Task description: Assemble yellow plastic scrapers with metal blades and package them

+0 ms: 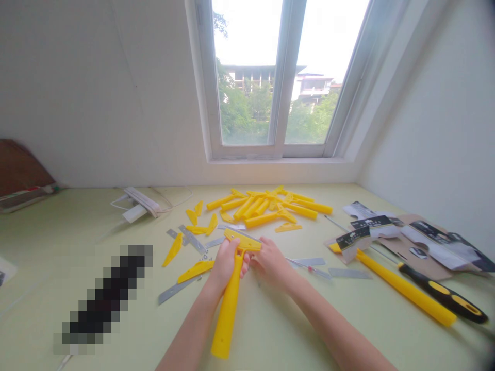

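Between my hands is a yellow scraper (pixel 230 314), its long handle pointing down toward me and a metal blade edge along its wide head. My left hand (pixel 223 263) grips the head from the left, thumb on top. Curled at the head's right end, my right hand (pixel 275 264) pinches it; the fingertips are partly hidden. Yellow plastic head plates (pixel 195 270) and grey metal blades (pixel 178 291) lie left of my left hand, with small screws (pixel 206 253) beside them. A slim screwdriver with a clear handle (pixel 315 271) lies beyond my right wrist.
Several yellow scraper handles (pixel 255 207) are heaped at the back. On the right are packaging cards (pixel 402 242), a bagged scraper (pixel 406 288) and a black-and-yellow screwdriver (pixel 443 292). A power strip (pixel 142 201) sits back left. A blurred-out dark object (pixel 106 299) lies front left.
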The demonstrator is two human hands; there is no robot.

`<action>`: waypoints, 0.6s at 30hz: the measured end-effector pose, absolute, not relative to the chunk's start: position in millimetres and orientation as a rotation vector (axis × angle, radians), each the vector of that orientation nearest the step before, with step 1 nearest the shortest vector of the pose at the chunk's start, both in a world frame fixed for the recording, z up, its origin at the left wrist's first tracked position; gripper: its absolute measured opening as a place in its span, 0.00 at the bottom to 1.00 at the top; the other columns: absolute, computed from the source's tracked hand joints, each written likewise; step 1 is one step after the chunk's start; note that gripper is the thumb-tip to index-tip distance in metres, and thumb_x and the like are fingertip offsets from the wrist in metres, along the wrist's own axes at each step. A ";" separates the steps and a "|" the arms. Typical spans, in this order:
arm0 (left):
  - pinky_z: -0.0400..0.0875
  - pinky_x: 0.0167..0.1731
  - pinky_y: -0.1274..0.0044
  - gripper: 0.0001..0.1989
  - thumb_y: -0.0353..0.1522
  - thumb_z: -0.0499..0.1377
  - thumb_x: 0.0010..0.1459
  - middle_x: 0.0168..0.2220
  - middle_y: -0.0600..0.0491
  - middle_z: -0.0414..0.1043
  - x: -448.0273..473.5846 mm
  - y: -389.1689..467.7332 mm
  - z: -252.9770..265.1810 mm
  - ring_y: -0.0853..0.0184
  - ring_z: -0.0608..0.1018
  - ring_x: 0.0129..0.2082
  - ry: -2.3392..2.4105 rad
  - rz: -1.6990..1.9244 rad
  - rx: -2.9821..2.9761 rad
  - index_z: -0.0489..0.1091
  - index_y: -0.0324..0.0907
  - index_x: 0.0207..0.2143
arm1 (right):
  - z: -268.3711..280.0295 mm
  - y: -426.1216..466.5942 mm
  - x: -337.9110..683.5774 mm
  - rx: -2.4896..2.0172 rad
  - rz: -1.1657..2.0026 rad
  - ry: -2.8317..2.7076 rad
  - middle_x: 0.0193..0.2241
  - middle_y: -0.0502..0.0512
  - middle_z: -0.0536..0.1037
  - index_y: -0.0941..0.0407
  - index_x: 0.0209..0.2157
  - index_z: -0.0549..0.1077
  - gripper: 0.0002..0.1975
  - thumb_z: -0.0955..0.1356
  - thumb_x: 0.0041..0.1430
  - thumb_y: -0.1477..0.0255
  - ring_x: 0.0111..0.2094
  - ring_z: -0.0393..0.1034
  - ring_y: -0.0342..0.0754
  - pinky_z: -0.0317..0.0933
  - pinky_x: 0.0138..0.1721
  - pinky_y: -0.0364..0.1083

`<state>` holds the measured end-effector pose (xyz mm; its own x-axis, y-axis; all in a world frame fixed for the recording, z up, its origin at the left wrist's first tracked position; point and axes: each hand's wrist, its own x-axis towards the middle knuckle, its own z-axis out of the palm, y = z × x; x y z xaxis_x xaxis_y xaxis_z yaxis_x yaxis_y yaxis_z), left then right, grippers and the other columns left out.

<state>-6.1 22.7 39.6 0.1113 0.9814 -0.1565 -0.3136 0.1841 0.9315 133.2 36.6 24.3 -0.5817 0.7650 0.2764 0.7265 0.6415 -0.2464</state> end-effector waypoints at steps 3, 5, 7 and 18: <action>0.53 0.06 0.84 0.10 0.39 0.50 0.51 0.14 0.60 0.66 -6.2 22.9 39.3 0.75 0.63 0.07 0.977 1.146 0.880 0.56 0.42 0.30 | 26.0 34.2 129.7 -1.193 0.073 -2.545 0.33 0.57 0.75 0.55 0.28 0.71 0.10 0.60 0.54 0.80 0.38 0.62 0.51 0.51 0.43 0.49; 0.53 0.06 0.84 0.10 0.39 0.50 0.51 0.14 0.60 0.66 -5.9 22.6 39.7 0.75 0.63 0.07 0.974 1.150 0.876 0.56 0.42 0.30 | 25.2 35.2 129.7 -1.216 0.081 -2.512 0.33 0.57 0.75 0.55 0.29 0.71 0.10 0.61 0.53 0.81 0.38 0.62 0.52 0.51 0.43 0.50; 0.53 0.07 0.84 0.10 0.39 0.50 0.51 0.14 0.60 0.65 -5.4 22.1 40.7 0.75 0.63 0.07 0.990 1.158 0.872 0.56 0.42 0.30 | 23.9 39.2 134.2 -1.274 0.135 -2.394 0.32 0.58 0.74 0.56 0.27 0.71 0.08 0.62 0.52 0.80 0.38 0.62 0.52 0.53 0.42 0.49; 0.53 0.06 0.84 0.12 0.41 0.49 0.52 0.14 0.60 0.65 -1.3 21.5 34.7 0.75 0.63 0.07 1.013 1.084 0.949 0.56 0.42 0.32 | 44.3 33.2 153.0 -1.029 0.499 -1.858 0.39 0.56 0.69 0.55 0.28 0.71 0.06 0.64 0.56 0.71 0.42 0.64 0.49 0.59 0.44 0.48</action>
